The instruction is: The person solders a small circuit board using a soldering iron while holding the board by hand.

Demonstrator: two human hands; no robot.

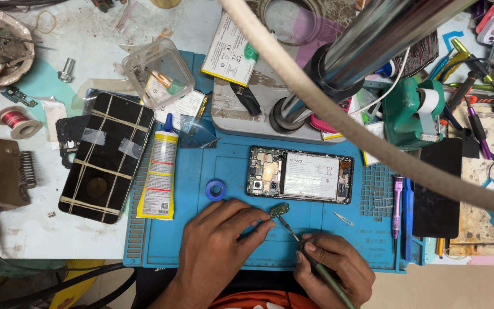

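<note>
My left hand (218, 243) pinches a small green circuit board (279, 209) between thumb and forefinger, just above the blue work mat (235, 171). My right hand (335, 266) grips a thin metal tool (293, 232) whose tip touches the underside of that board. Right behind them lies an opened phone (299, 174) with its back removed, showing the battery and the inner boards. A small blue tape roll (215, 189) sits left of the phone.
A yellow-and-white glue tube (159, 169) and a black phone bound with rubber bands (107, 154) lie to the left. A metal stand post (338, 63), a green tape dispenser (413, 111), a purple screwdriver (397, 206) and a loose battery (230, 50) crowd the back and right.
</note>
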